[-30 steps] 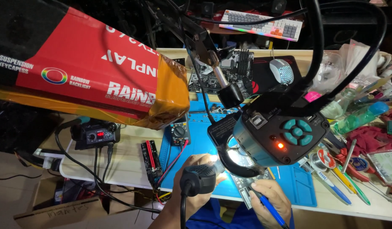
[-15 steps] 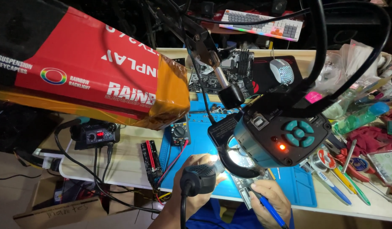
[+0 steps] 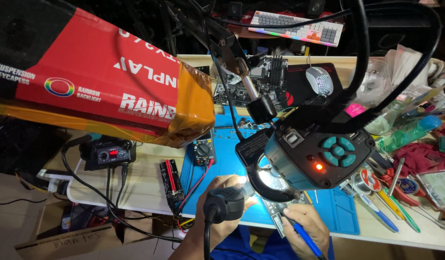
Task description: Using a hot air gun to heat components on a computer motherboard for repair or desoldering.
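At the far left of the desk (image 3: pixel 150 190) sits a small black control box (image 3: pixel 109 155) with a red readout, its cables trailing off the edge. Above it a long red and orange carton (image 3: pixel 111 82) juts across the view. Just right of the box lie a narrow black circuit strip (image 3: pixel 170 185) and a small meter (image 3: pixel 203 151) at the edge of the blue work mat (image 3: pixel 338 214).

The left hand (image 3: pixel 217 202) is wrapped fully round the black handle of a hot-air tool (image 3: pixel 227 204), whose nozzle points right towards the lit spot under the round magnifier lamp (image 3: pixel 275 180). The right hand (image 3: pixel 304 228) is closed in a pen-like grip on a blue-handled tool (image 3: pixel 304 238), its tip aimed up at a small dark circuit board (image 3: pixel 280 212) lying on the mat, partly hidden beneath the lamp and the grey camera head (image 3: pixel 318 156) with its teal buttons.

This looks like rework on the board: heat from the left, a pick or tweezer ready on the right. The step in hand appears to be heating one spot. The next move would call for a steady nozzle near the part and a light, exact touch with the blue-handled tool.

Further right lie screwdrivers (image 3: pixel 381 214), a solder reel (image 3: pixel 367 182) and a red cloth (image 3: pixel 415 159).
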